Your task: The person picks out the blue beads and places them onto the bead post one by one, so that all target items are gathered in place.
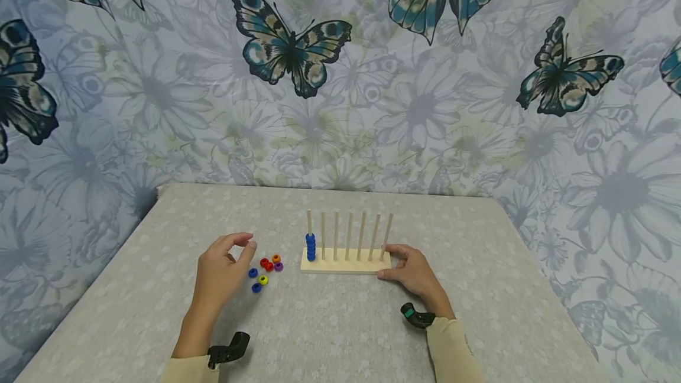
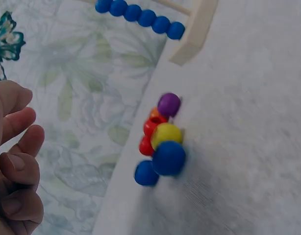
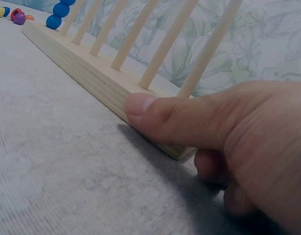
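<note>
A wooden peg stand (image 1: 340,263) stands upright on the table, with several thin pegs rising from its base. Stacked blue beads (image 1: 311,248) fill the lower part of its leftmost peg; the other pegs carry nothing. My right hand (image 1: 412,270) grips the base's right end, thumb along the front edge, as the right wrist view confirms. My left hand (image 1: 223,270) hovers left of a loose bead group, fingers loosely bent, with nothing visible between them. In that group lie two blue beads, a yellow bead (image 2: 167,136), two red beads, an orange bead and a purple bead (image 2: 169,105).
A pale patterned cloth (image 1: 330,330) covers the table. Behind it hangs a floral backdrop (image 1: 346,135) with large butterflies. Dark camera mounts, such as the left one (image 1: 230,350), stick out from both wrists.
</note>
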Demonstrator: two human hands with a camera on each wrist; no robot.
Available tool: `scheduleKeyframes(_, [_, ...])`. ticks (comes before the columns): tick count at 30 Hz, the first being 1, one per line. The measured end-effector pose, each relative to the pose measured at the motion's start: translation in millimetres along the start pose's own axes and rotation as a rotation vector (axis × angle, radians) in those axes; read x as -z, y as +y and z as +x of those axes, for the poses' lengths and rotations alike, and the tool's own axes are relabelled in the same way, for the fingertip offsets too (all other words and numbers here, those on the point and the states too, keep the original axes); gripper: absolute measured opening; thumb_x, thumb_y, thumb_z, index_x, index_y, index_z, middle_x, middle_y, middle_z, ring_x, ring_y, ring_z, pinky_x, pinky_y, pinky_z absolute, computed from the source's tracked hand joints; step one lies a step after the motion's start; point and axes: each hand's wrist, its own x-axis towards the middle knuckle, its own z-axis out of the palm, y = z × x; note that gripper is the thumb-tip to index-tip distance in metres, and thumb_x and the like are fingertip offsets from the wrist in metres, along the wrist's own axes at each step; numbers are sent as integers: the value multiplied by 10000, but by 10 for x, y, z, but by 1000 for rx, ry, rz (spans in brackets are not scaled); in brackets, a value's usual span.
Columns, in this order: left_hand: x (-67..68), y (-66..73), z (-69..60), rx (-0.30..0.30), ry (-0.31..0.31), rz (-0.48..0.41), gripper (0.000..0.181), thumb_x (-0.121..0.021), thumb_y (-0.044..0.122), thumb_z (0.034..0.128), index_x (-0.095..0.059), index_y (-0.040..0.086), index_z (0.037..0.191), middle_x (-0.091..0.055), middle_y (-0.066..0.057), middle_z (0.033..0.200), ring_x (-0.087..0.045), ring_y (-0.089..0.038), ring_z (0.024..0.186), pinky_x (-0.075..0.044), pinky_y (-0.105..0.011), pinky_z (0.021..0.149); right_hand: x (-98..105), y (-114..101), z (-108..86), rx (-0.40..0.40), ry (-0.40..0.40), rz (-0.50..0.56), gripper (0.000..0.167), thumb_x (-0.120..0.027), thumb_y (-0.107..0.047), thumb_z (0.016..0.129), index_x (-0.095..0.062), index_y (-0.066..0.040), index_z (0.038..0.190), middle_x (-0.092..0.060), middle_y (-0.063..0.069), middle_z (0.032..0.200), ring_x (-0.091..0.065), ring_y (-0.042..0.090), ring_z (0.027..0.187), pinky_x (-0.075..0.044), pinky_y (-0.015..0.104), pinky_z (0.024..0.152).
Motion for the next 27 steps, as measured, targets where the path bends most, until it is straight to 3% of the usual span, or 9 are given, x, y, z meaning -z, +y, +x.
scheduleKeyframes(11, [-3, -249, -59, 125, -238, 67, 298, -633, 344, 983, -689, 164, 1215, -691, -76, 1160, -503, -178, 656, -439, -273, 585, -2, -17, 8, 5, -18, 20, 717, -928, -255, 694, -631, -159, 1340, -559, 33, 612, -435, 118, 495, -366, 240, 448])
scheduleKeyframes(14, [2, -296, -71, 136, -277, 71, 313, -629, 332, 984, -682, 154, 1236, -681, -103, 1200, -549, -195, 769, -463, -297, 645, 2, -18, 8, 3, -18, 26, 718, -930, -248, 691, -630, -160, 1338, -554, 25, 604, -430, 116, 494, -362, 237, 446])
scheduleKeyframes(19, [15, -377, -97, 157, -378, 58, 341, -615, 259, 967, -654, 171, 1294, -639, -110, 1288, -532, -213, 805, -440, -309, 654, 13, -22, 8, 1, -13, 33, 714, -933, -230, 685, -636, -161, 1331, -549, 26, 603, -424, 121, 498, -355, 236, 447])
scheduleKeyframes(23, [4, -425, -117, 136, -434, 58, 381, -603, 222, 954, -635, 153, 1327, -625, -121, 1322, -622, -340, 1061, -527, -489, 835, 11, -14, 10, 3, -8, 21, 712, -936, -241, 679, -643, -162, 1323, -552, 26, 613, -432, 125, 507, -363, 239, 450])
scheduleKeyframes(25, [-20, -445, -125, 119, -446, 64, 390, -608, 221, 953, -631, 136, 1334, -629, -126, 1321, -578, -389, 1232, -483, -587, 965, 7, -7, 9, 0, -8, 14, 715, -937, -250, 678, -642, -158, 1323, -552, 25, 620, -438, 128, 513, -370, 245, 452])
scheduleKeyframes(27, [-43, -459, -130, 116, -450, 64, 398, -616, 226, 952, -628, 126, 1336, -630, -129, 1322, -534, -412, 1304, -427, -633, 1032, 6, -6, 4, -5, -8, 11, 718, -936, -257, 678, -641, -156, 1324, -554, 24, 626, -443, 130, 518, -375, 248, 455])
